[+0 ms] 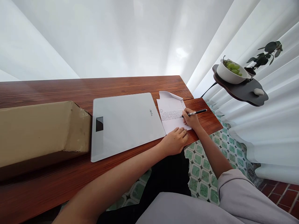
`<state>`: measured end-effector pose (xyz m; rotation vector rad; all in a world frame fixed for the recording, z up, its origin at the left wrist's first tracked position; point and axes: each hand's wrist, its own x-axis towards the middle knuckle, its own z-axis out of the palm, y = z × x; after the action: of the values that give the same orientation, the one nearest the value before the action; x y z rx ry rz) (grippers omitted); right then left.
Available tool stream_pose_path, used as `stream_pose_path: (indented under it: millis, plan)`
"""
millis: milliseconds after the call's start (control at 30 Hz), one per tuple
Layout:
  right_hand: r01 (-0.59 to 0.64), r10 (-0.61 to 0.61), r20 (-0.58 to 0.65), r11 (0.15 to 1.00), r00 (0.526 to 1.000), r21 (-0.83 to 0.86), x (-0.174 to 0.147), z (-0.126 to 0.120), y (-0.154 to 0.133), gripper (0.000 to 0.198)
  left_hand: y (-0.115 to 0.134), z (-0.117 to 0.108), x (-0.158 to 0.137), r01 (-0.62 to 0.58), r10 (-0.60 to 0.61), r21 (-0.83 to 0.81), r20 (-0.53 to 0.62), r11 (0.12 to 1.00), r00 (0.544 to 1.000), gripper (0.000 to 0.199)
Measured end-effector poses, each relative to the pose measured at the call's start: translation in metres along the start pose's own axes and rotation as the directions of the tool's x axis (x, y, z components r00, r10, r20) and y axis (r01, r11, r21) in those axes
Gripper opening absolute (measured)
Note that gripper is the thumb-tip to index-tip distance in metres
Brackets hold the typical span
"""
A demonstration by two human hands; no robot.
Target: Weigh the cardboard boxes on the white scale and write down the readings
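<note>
My right hand (188, 118) grips a black-and-silver pen (198, 112), its tip on a white sheet of paper (171, 107) near the right end of the table. Several rows of small handwriting cover the middle of the sheet, and its far edge curls up. Across the paper's near edge lies my left hand (176, 140), fingers stretched out flat and holding nothing. Left of the paper, close against it, is a flat white glass-topped scale (126, 124) with a dark display window.
A brown cardboard box (42, 130) stands on the wooden table (130, 84) left of the scale. At the right, a dark side table (238, 95) bears a white bowl (230, 74) of green grapes, a potted plant (265, 56) and a white mouse-shaped object (258, 91). White curtains hang behind.
</note>
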<state>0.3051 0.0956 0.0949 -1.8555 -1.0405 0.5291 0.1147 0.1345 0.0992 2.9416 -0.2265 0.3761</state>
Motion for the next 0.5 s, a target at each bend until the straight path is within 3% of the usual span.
stream_pose_path:
  millis: [500]
  plan:
    - [-0.030,0.030,-0.022,0.999,0.999,0.018,-0.0007,0.0014,-0.0017,0.030,0.0004,0.0003,-0.0004,0.006,-0.006,-0.027,-0.005,1.000,1.000,0.035]
